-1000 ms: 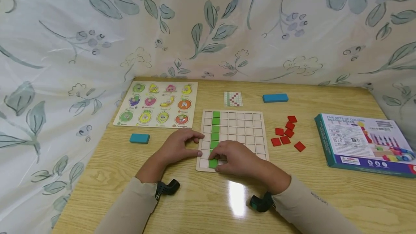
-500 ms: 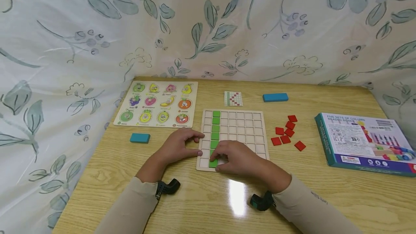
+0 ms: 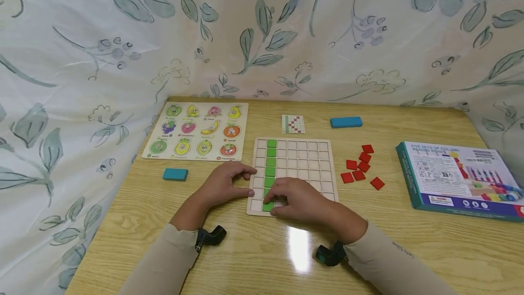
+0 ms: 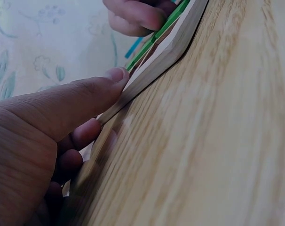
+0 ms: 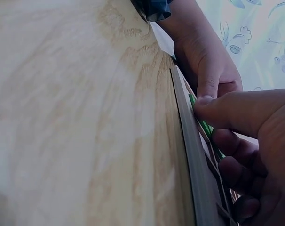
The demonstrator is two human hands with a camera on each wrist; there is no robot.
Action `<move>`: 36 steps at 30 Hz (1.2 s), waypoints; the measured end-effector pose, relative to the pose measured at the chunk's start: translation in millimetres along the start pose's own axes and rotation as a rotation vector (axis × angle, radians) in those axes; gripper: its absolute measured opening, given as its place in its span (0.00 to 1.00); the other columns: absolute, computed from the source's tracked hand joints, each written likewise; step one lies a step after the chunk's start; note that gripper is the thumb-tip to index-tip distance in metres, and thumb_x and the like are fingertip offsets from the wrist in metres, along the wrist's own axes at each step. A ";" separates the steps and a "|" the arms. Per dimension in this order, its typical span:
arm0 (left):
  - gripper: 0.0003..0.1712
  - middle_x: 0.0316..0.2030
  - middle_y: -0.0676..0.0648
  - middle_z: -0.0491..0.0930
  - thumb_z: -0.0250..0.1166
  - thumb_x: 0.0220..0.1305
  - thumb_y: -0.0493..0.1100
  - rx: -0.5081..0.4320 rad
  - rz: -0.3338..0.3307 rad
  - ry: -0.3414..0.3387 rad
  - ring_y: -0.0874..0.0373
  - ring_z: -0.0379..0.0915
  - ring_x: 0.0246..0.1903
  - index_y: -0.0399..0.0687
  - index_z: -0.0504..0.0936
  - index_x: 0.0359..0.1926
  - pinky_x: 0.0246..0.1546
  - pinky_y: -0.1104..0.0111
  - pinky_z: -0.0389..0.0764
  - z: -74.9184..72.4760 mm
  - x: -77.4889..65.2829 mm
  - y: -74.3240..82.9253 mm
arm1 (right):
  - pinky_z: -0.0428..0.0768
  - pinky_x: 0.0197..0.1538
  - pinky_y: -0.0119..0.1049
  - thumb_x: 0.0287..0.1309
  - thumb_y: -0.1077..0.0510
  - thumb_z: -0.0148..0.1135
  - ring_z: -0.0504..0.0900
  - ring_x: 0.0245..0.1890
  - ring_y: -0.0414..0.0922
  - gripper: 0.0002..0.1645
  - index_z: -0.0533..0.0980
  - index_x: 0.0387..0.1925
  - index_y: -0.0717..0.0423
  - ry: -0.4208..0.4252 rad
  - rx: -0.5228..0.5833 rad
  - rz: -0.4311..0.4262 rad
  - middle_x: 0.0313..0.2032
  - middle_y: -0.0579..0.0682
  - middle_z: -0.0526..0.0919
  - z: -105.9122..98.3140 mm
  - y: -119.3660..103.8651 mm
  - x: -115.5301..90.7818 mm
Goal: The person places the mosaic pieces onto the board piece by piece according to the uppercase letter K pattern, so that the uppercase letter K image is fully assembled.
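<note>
A square wooden grid board [image 3: 304, 159] lies on the table with green tiles [image 3: 271, 161] filling its second column from the left. At the board's left edge, my left hand [image 3: 221, 185] grips the frame with thumb and curled fingers. My right hand [image 3: 300, 198] reaches over the near side of the board. Its thumb and index finger pinch the nearest green tile [image 3: 268, 207], which sits in the bottom row. In the right wrist view the right thumb touches a green tile's edge [image 5: 193, 100], the other fingers curled below. The right hand hides some lower cells.
Several red tiles [image 3: 364, 166] lie loose right of the board. Behind it are a small pattern card [image 3: 293, 124] and a blue block [image 3: 346, 122]. Another blue block [image 3: 175, 175] and a fruit puzzle board [image 3: 196, 131] lie left; a boxed toy [image 3: 458, 181] lies far right.
</note>
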State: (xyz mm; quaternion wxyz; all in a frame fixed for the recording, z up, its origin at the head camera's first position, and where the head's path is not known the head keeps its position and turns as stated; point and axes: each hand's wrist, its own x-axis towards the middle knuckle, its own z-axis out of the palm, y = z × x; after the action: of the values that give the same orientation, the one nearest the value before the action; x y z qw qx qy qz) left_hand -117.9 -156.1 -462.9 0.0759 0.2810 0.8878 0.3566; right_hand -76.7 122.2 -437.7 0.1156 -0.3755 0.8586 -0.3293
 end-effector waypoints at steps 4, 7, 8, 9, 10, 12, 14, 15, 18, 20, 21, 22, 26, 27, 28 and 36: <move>0.30 0.41 0.62 0.80 0.84 0.57 0.52 -0.003 0.001 0.001 0.60 0.75 0.48 0.55 0.87 0.60 0.59 0.55 0.75 -0.3 -0.6 -0.4 | 0.76 0.45 0.34 0.63 0.56 0.75 0.75 0.36 0.36 0.10 0.89 0.45 0.42 0.001 0.005 0.003 0.42 0.36 0.83 0.0 -0.9 0.4; 0.30 0.41 0.62 0.80 0.84 0.57 0.52 -0.004 -0.001 0.000 0.60 0.75 0.49 0.55 0.87 0.60 0.60 0.55 0.75 -0.2 -0.9 -0.3 | 0.77 0.45 0.35 0.63 0.57 0.75 0.76 0.37 0.36 0.10 0.89 0.45 0.43 0.002 0.009 0.002 0.42 0.36 0.83 0.4 -1.1 0.1; 0.30 0.42 0.62 0.80 0.84 0.57 0.52 -0.004 0.000 0.000 0.60 0.75 0.49 0.55 0.87 0.60 0.60 0.55 0.75 -0.1 -1.0 -0.3 | 0.77 0.45 0.35 0.63 0.56 0.75 0.76 0.37 0.36 0.10 0.89 0.46 0.42 0.004 0.008 -0.001 0.42 0.36 0.83 0.8 -0.7 -0.1; 0.30 0.42 0.62 0.80 0.84 0.57 0.52 -0.006 0.000 0.000 0.60 0.75 0.49 0.55 0.87 0.60 0.60 0.54 0.75 0.0 -1.1 -0.2 | 0.77 0.46 0.35 0.63 0.56 0.75 0.76 0.37 0.36 0.10 0.89 0.46 0.42 0.006 0.008 -0.002 0.42 0.35 0.83 0.9 -0.5 -0.5; 0.30 0.42 0.62 0.80 0.84 0.57 0.52 -0.008 0.000 0.000 0.60 0.75 0.49 0.55 0.87 0.60 0.61 0.54 0.74 0.1 -1.2 -0.1 | 0.77 0.46 0.35 0.64 0.56 0.75 0.76 0.38 0.36 0.10 0.89 0.46 0.42 0.009 0.010 -0.006 0.42 0.35 0.83 1.0 -0.1 -1.1; 0.30 0.42 0.62 0.80 0.84 0.57 0.52 -0.012 0.000 0.002 0.59 0.75 0.49 0.55 0.87 0.59 0.60 0.54 0.74 0.3 -1.4 0.2 | 0.77 0.47 0.35 0.64 0.56 0.74 0.77 0.39 0.36 0.10 0.89 0.46 0.43 0.022 0.020 -0.025 0.43 0.35 0.83 1.6 2.1 -2.4; 0.29 0.42 0.61 0.80 0.84 0.57 0.52 -0.016 -0.002 0.003 0.59 0.75 0.49 0.55 0.87 0.59 0.60 0.55 0.74 0.5 -1.5 0.6 | 0.78 0.48 0.35 0.64 0.57 0.74 0.78 0.40 0.36 0.10 0.89 0.46 0.43 0.035 0.040 -0.039 0.43 0.35 0.84 1.3 3.8 -4.4; 0.29 0.41 0.61 0.80 0.84 0.57 0.52 -0.017 -0.004 0.004 0.60 0.75 0.48 0.55 0.87 0.59 0.60 0.55 0.75 0.5 -1.6 0.7 | 0.79 0.48 0.36 0.64 0.57 0.74 0.79 0.40 0.36 0.10 0.89 0.46 0.43 0.043 0.055 -0.045 0.43 0.35 0.84 1.2 4.9 -5.6; 0.29 0.41 0.62 0.80 0.84 0.57 0.52 -0.014 -0.008 0.002 0.60 0.74 0.48 0.56 0.87 0.59 0.59 0.55 0.75 0.8 -1.4 0.8 | 0.79 0.49 0.36 0.65 0.57 0.74 0.80 0.42 0.36 0.10 0.88 0.47 0.44 0.066 0.104 -0.051 0.44 0.35 0.85 -0.1 7.4 -10.4; 0.29 0.41 0.62 0.80 0.84 0.58 0.53 -0.013 -0.007 0.000 0.60 0.74 0.47 0.56 0.87 0.59 0.58 0.55 0.75 0.8 -1.1 1.0 | 0.80 0.48 0.36 0.67 0.57 0.73 0.80 0.42 0.37 0.11 0.88 0.49 0.44 0.083 0.125 -0.044 0.44 0.35 0.85 -1.8 8.1 -14.6; 0.29 0.41 0.62 0.80 0.84 0.58 0.53 -0.012 -0.006 0.000 0.60 0.74 0.47 0.56 0.87 0.60 0.58 0.55 0.75 0.8 -1.0 0.8 | 0.80 0.48 0.36 0.67 0.57 0.73 0.81 0.42 0.37 0.11 0.88 0.49 0.45 0.096 0.133 -0.039 0.44 0.35 0.85 -2.5 8.7 -16.8; 0.29 0.41 0.61 0.80 0.83 0.58 0.53 -0.013 -0.007 -0.002 0.60 0.74 0.47 0.56 0.87 0.60 0.58 0.55 0.75 0.8 -0.9 1.0 | 0.80 0.47 0.36 0.67 0.57 0.73 0.80 0.41 0.37 0.11 0.88 0.50 0.45 0.108 0.137 -0.032 0.43 0.36 0.85 -3.5 9.1 -19.3; 0.29 0.41 0.61 0.80 0.83 0.58 0.53 -0.016 -0.005 -0.004 0.60 0.74 0.47 0.55 0.87 0.59 0.58 0.56 0.75 0.4 -0.4 2.0 | 0.79 0.42 0.35 0.65 0.58 0.74 0.79 0.37 0.39 0.13 0.87 0.51 0.48 0.173 0.133 -0.014 0.40 0.36 0.84 -8.6 11.0 -31.8; 0.29 0.41 0.61 0.79 0.83 0.58 0.53 -0.015 -0.005 -0.005 0.60 0.74 0.47 0.55 0.87 0.59 0.58 0.56 0.75 0.5 -0.3 1.9 | 0.79 0.41 0.35 0.65 0.59 0.75 0.80 0.37 0.39 0.13 0.87 0.50 0.48 0.192 0.135 -0.011 0.40 0.37 0.84 -10.0 11.8 -35.2; 0.29 0.41 0.61 0.80 0.84 0.58 0.53 -0.015 -0.005 -0.006 0.59 0.74 0.47 0.55 0.87 0.59 0.58 0.56 0.75 0.4 -0.3 2.2 | 0.79 0.40 0.35 0.64 0.59 0.75 0.79 0.36 0.39 0.13 0.87 0.50 0.49 0.207 0.137 0.000 0.40 0.37 0.84 -11.6 12.4 -38.9; 0.29 0.41 0.61 0.80 0.84 0.57 0.52 -0.011 -0.008 -0.002 0.59 0.74 0.48 0.54 0.87 0.59 0.59 0.56 0.74 -0.7 -0.8 2.5 | 0.80 0.40 0.34 0.65 0.61 0.76 0.79 0.37 0.39 0.14 0.87 0.51 0.48 0.300 0.121 0.099 0.41 0.39 0.85 -23.6 24.9 -67.3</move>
State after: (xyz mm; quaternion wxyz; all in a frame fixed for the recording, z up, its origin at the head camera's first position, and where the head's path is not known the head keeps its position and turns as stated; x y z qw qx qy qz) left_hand -116.3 -155.5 -460.8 0.0797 0.2776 0.8868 0.3608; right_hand -54.9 194.5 -439.4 0.0245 -0.2719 0.8621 -0.4269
